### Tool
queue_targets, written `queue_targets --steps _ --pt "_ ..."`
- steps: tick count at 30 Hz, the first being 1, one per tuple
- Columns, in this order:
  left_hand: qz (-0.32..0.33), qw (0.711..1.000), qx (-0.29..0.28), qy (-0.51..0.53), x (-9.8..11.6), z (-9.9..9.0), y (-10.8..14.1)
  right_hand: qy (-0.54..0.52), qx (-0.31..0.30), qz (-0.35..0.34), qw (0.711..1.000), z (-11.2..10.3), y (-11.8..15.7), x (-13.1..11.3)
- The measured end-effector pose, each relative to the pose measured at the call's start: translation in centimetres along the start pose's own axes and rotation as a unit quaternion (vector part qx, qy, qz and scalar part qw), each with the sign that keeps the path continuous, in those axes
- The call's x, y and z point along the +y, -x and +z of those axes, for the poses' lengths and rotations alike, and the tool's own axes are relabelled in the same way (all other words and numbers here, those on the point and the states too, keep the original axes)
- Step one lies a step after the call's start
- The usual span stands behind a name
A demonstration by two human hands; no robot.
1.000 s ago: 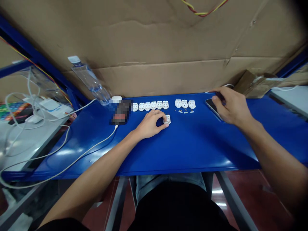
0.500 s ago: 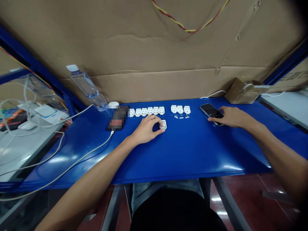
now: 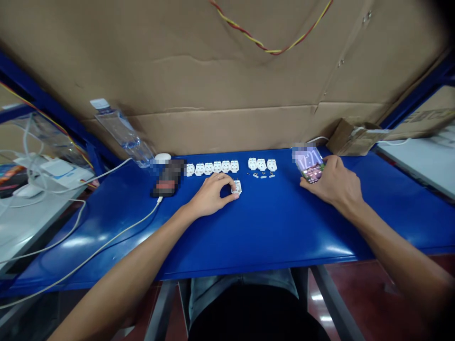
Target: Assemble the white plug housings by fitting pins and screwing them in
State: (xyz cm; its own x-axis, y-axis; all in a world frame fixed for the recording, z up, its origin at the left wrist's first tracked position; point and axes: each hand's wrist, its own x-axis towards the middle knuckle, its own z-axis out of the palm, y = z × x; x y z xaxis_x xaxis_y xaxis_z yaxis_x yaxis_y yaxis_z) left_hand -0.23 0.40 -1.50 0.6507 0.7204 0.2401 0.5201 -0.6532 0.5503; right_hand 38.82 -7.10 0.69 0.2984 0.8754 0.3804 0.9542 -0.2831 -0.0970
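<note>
The right hand [image 3: 332,182] is curled narrowly around a smartphone [image 3: 309,163], well to the right of a row of six white plug housings [image 3: 217,167]. The phone's lit screen faces up toward the camera, but its display is blurred. The left hand [image 3: 209,195] is nearly closed, with its thumb and fingers pinching a seventh white plug housing [image 3: 236,188] just in front of the row's right end. The hand's position hides part of that housing, and its inner parts are too small to make out.

Just right of the row stand three more white plug housings [image 3: 261,165], with small metal pins [image 3: 263,175] lying just in front of them. All of this sits on a blue metal counter [image 3: 284,227]. Left of the row lies a blurred object [image 3: 168,177], with a white cable [image 3: 106,237] running from it away from both hands. Behind the row, a plastic water bottle [image 3: 122,135] leans against a cardboard sheet [image 3: 227,71].
</note>
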Motion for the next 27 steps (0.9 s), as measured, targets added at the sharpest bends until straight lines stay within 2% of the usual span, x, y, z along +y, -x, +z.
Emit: queue_targets --steps 6,27 --pt "-0.011 1.0 -0.001 -0.005 -0.08 -0.05 0.14 0.003 0.046 -0.042 0.998 0.16 0.46 -0.28" --pt "-0.009 1.0 -0.001 -0.004 -0.33 0.08 0.19 -0.003 0.063 -0.061 0.996 0.24 0.71 -0.37"
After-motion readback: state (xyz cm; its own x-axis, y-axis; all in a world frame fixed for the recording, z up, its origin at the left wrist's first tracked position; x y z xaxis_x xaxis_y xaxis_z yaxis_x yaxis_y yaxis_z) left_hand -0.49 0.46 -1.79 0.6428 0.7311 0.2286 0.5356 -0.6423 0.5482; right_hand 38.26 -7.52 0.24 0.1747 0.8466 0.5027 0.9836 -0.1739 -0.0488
